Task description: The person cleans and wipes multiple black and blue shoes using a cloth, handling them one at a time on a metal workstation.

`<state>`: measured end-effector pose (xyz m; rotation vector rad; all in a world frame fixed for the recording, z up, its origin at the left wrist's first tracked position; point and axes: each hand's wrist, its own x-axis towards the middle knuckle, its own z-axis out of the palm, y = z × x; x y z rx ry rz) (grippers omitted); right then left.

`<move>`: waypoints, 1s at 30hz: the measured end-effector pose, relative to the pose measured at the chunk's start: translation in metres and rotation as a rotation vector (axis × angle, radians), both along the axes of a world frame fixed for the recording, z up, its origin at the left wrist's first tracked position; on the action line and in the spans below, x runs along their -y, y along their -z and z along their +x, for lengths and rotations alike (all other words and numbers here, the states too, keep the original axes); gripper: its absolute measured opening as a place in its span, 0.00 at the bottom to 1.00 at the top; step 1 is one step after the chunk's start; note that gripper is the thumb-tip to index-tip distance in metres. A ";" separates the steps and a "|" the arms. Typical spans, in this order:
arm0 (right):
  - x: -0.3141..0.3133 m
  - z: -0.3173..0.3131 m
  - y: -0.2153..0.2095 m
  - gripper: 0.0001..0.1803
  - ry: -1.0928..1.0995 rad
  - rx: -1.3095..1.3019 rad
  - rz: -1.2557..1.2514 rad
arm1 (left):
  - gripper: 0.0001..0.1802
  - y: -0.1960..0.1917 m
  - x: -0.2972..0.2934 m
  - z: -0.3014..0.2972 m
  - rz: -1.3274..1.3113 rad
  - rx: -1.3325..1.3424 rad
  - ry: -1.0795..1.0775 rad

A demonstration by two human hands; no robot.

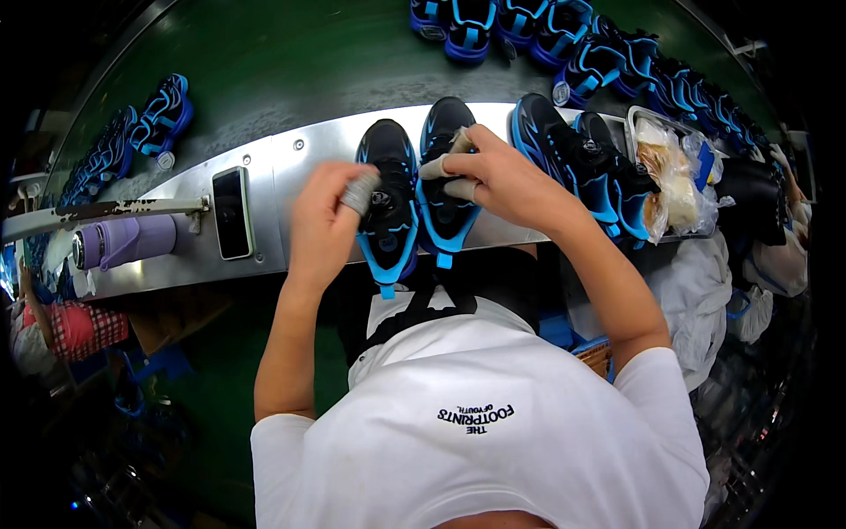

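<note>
Fingers of the left hand (322, 216) bend inward, too blurred to tell whether they grip anything; those of the right hand (502, 172) are bent, some tips apart, and whether any pinch the shoe's upper cannot be told. Pale covers wrap several fingertips.

From the left of the frame, a row of shoes (163, 115) lines the upper left, with a purple bottle (137, 241) below and a phone (232, 212) lying on the metal ledge (282, 176). Near the centre, the left hand is beside the left shoe (388, 216), its toe pointing to the top of the frame. Just beside it, the right shoe (445, 216) stands the same way, under the right hand's fingertips. Further right come another pair of shoes (551, 141), then a tray (631, 130) of bagged items (679, 185).

Working well here probably means steadying one shoe with one hand while the other works its upper, using covered tips. Since both heels reach the ledge's lower edge, pressing down seems safer than pulling toward the body.
</note>
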<state>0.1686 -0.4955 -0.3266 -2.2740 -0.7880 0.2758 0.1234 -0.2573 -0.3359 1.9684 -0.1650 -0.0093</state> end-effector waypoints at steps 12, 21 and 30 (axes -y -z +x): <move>0.009 0.007 0.002 0.13 0.024 -0.102 -0.123 | 0.14 0.012 0.016 0.001 0.459 0.131 0.424; 0.020 0.009 0.007 0.14 -0.055 -0.178 -0.063 | 0.10 0.018 0.037 -0.016 0.513 0.268 0.129; 0.025 0.013 0.010 0.16 -0.078 -0.100 -0.006 | 0.17 0.006 0.033 -0.008 0.156 -0.047 0.029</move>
